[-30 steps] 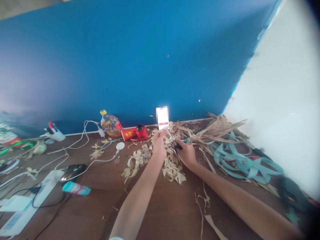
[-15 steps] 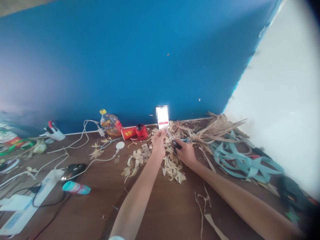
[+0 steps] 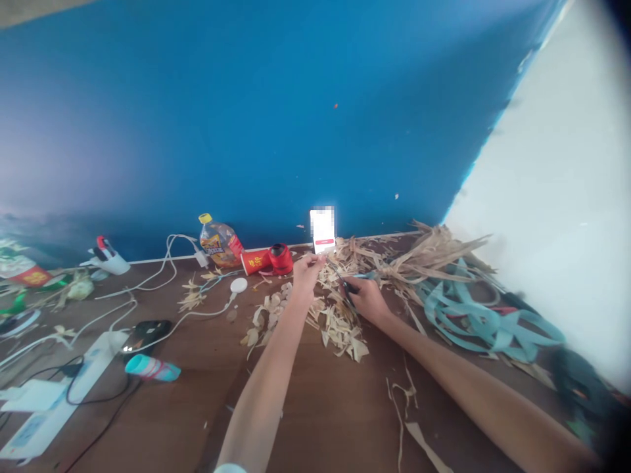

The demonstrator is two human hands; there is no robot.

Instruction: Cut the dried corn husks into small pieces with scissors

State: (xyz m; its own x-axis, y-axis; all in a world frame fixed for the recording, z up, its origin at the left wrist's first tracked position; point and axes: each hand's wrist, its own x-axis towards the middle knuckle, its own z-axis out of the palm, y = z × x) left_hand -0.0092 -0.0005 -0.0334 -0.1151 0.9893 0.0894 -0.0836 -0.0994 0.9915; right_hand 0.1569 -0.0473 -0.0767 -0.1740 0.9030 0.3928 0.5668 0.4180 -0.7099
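My right hand is wrapped round the dark handles of a pair of scissors, whose blades point up and left toward my other hand. Fingers pinched together, my left hand is just left of the blade tips; whatever is between the fingertips is too small to make out. Beneath and between both hands lies a pile of pale dried husk scraps. Small rounded cut pieces lie left of it, partly behind my left forearm. A lit phone stands against the wall just beyond my fingertips.
Long dried husks and a tangled light-blue ribbon lie at the right. Leftward are a red paper cup, a plastic bottle, a white charging puck, a blue roll and a power strip with cables.
My left hand has shifted slightly left, away from the scissors. The scissor blades look closer together. My right hand stays nearly in place, and the whole view has shifted a little.
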